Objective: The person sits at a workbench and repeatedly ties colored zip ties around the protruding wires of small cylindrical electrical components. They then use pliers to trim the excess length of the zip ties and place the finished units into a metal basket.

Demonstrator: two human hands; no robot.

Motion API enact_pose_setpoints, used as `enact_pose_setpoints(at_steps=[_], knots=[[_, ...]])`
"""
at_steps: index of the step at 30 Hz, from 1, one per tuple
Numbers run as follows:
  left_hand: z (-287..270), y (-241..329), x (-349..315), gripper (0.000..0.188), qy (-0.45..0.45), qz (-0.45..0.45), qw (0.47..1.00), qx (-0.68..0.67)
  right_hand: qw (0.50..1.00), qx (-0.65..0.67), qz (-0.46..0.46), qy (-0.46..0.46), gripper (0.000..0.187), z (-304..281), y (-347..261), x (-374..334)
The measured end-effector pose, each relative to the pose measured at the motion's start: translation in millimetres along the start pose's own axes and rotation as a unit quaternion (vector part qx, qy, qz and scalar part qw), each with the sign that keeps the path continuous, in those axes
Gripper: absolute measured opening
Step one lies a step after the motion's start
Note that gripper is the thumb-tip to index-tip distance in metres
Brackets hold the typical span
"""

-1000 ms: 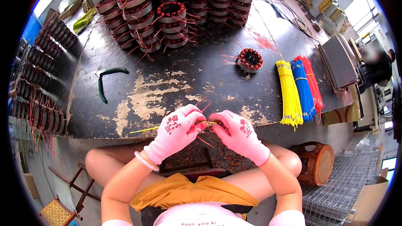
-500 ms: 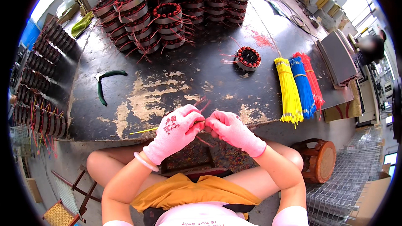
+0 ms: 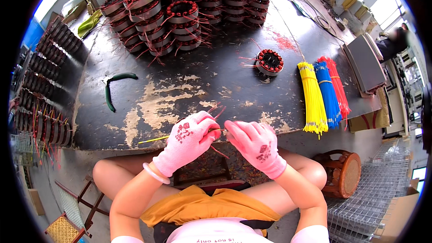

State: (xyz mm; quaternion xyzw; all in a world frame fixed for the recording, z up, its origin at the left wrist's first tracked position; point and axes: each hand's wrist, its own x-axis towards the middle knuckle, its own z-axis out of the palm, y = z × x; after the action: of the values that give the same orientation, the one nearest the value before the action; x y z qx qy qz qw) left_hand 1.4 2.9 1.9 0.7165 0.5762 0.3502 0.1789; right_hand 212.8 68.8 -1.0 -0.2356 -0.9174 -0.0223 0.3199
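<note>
Both my hands wear pink gloves and meet at the table's front edge. My left hand (image 3: 186,141) is closed on a yellow wire (image 3: 154,140), whose free end sticks out to the left. Thin red wires (image 3: 219,112) poke out above and below its fingers; what they join is hidden behind the glove. My right hand (image 3: 256,146) is turned with its back up, fingers together and slightly blurred. Its fingertips pinch a thin wire end that runs out of the left fingers.
On the dark worn table (image 3: 202,81) are green-handled cutters (image 3: 114,87), one wound stator (image 3: 270,62), and bundles of yellow wires (image 3: 311,99), blue wires (image 3: 327,94) and red wires (image 3: 339,87). Stacked stators (image 3: 180,18) stand behind. A wooden stool (image 3: 344,173) is at the right.
My right hand has rolled over so its back faces up, and its fingertips have slid a little along the wire. The left hand has hardly moved.
</note>
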Motion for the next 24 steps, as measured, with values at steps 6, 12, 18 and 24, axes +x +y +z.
enact_pose_setpoints(at_steps=[6, 12, 18, 24], knots=[[0, -1, -1, 0.010, 0.003, -0.001, 1.000, 0.004, 0.999, 0.030, -0.033, -0.022, 0.044, 23, 12, 0], [2, 0, -1, 0.012, -0.003, 0.002, 1.000, 0.015, 0.914, 0.294, 0.230, -0.162, 0.025, 29, 2, -7], [-1, -2, -3, 0.013, -0.002, 0.006, 1.000, -0.002, 0.600, 0.567, 0.494, -0.273, 0.020, 5, 1, 12], [1, -1, -1, 0.011, 0.011, 0.008, 1.000, 0.001, 0.986, 0.012, -0.009, -0.164, 0.015, -3, 16, 19]])
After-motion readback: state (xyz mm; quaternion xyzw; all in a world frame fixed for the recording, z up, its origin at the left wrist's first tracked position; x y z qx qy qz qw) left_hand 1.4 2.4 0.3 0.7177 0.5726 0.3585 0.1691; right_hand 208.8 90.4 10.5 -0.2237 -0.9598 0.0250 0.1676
